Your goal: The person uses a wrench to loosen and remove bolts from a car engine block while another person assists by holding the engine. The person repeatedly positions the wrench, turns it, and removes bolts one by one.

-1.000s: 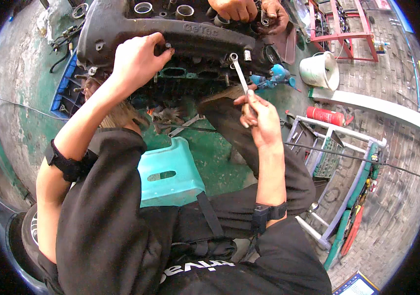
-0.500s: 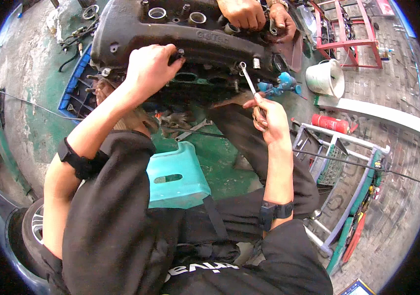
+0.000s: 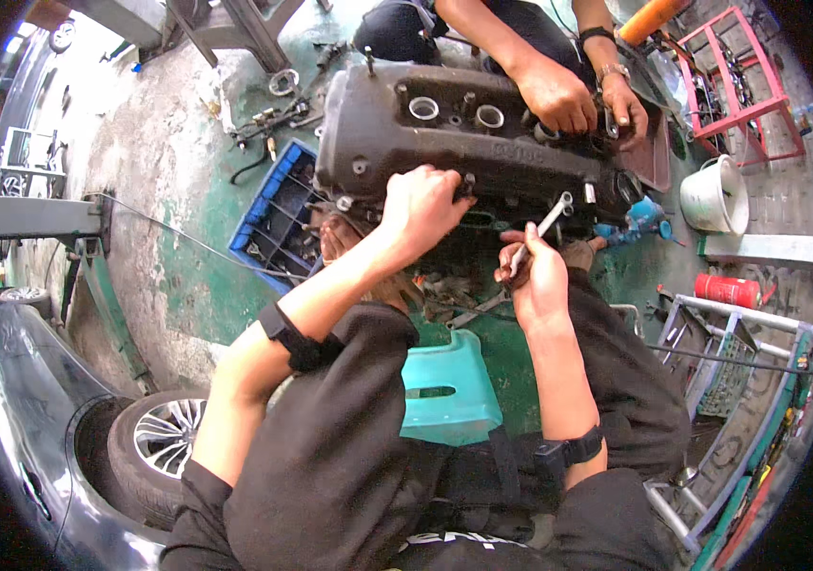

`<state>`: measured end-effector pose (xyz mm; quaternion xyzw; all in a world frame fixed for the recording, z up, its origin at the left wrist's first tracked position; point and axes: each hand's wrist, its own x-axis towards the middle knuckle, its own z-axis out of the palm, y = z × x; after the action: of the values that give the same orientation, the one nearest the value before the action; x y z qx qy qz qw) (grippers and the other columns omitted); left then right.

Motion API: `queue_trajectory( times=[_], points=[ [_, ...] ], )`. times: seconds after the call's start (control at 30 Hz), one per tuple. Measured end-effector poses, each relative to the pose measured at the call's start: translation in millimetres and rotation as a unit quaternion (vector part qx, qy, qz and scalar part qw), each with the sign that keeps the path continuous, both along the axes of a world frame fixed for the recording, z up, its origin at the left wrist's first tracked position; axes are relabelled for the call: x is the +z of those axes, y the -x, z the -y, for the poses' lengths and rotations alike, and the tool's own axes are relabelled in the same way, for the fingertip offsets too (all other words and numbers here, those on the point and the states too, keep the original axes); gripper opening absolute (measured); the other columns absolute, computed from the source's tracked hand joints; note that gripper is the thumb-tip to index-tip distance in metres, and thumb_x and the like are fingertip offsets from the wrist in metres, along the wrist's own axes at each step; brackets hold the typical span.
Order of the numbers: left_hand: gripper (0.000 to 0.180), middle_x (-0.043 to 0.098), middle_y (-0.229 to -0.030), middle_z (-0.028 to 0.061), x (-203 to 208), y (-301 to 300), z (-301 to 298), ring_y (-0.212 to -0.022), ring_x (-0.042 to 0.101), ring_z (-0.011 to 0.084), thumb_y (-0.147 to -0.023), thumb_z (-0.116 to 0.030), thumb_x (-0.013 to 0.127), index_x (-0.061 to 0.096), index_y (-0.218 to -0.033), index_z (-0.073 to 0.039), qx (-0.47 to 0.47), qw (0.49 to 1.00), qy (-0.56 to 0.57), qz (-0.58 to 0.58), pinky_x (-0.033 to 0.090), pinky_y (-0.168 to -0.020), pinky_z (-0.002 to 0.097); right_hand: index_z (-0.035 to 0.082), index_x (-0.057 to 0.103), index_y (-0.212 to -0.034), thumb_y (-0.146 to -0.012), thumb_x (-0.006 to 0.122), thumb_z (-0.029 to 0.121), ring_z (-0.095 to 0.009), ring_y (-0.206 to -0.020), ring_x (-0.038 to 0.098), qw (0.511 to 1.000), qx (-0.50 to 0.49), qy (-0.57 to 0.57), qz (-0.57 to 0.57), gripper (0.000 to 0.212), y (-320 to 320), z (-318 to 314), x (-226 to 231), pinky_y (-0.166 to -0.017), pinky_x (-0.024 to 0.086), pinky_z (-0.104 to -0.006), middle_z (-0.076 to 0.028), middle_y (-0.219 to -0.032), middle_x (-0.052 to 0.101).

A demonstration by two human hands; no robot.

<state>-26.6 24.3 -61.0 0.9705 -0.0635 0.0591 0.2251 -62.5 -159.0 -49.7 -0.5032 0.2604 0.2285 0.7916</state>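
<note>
A dark engine head with a cast cover (image 3: 406, 146) lies in front of me. My left hand (image 3: 421, 214) is closed at the cover's near edge, thumb and fingers pinched on a dark bolt (image 3: 468, 181). In my right hand (image 3: 537, 281) is a silver combination wrench (image 3: 554, 215), its ring end pointing up beside a small silver cylinder (image 3: 589, 193) on the engine. Fingers wrap the wrench's lower part and hide it. Whether the ring touches the engine, I cannot tell.
Across the engine, another person's hands (image 3: 558, 98) work at the cover's right end. A blue crate (image 3: 256, 224) stands left, a turquoise stool (image 3: 454, 404) between my legs. A white bucket (image 3: 714, 197), red extinguisher (image 3: 732, 290) and metal frame (image 3: 701, 343) are right; a car (image 3: 35, 400) is left.
My view has swung left and up, so the scene sits farther right and lower. The wrench has tipped from leaning left to leaning right. My left hand stays at the bolt.
</note>
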Motion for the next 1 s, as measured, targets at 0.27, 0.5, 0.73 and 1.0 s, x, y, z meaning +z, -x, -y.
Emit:
queue_trajectory(
  times=[0.27, 0.5, 0.73, 1.0],
  points=[
    [0.016, 0.062, -0.063, 0.0138, 4.9, 1.7, -1.4, -0.064, 0.064, 0.0305, -0.067, -0.022, 0.060, 0.064, -0.063, -0.007, 0.009, 1.000, -0.003, -0.002, 0.050, -0.055, 0.0420, 0.005, 0.056, -0.084, -0.094, 0.049, 0.032, -0.007, -0.043, 0.026, 0.999, 0.005, 0.014, -0.034, 0.030, 7.8, 26.0, 9.5, -0.042, 0.021, -0.0257, 0.006, -0.055, 0.032],
    [0.026, 0.061, -0.067, 0.0105, -3.7, 4.9, -2.9, -0.073, 0.062, 0.0289, -0.070, -0.030, 0.069, 0.061, -0.071, -0.005, 0.020, 0.996, 0.071, 0.044, 0.048, -0.059, 0.0423, 0.002, 0.054, -0.090, -0.097, 0.042, 0.036, -0.009, -0.039, 0.026, 0.997, -0.003, 0.076, -0.007, 0.037, 9.2, 32.4, 14.4, -0.040, 0.025, -0.0264, 0.002, -0.049, 0.033],
    [0.018, 0.061, -0.062, 0.0152, -5.7, 3.4, 0.1, -0.064, 0.063, 0.0317, -0.068, -0.025, 0.069, 0.066, -0.068, -0.008, 0.051, 0.995, 0.080, 0.000, 0.049, -0.059, 0.0423, 0.003, 0.054, -0.090, -0.098, 0.041, 0.036, -0.009, -0.041, 0.023, 0.997, -0.034, 0.066, -0.022, 0.036, 13.0, 27.1, 11.4, -0.041, 0.023, -0.0274, 0.001, -0.050, 0.032],
    [0.036, 0.060, -0.063, 0.0165, 13.5, 7.6, 3.8, -0.065, 0.062, 0.0334, -0.074, -0.038, 0.067, 0.061, -0.070, -0.003, 0.041, 0.993, 0.111, -0.007, 0.048, -0.059, 0.0431, 0.006, 0.056, -0.087, -0.095, 0.046, 0.038, -0.008, -0.037, 0.026, 0.999, -0.005, 0.044, 0.008, 0.035, 13.0, 45.0, -5.7, -0.038, 0.022, -0.0248, 0.004, -0.046, 0.032]
  ],
)
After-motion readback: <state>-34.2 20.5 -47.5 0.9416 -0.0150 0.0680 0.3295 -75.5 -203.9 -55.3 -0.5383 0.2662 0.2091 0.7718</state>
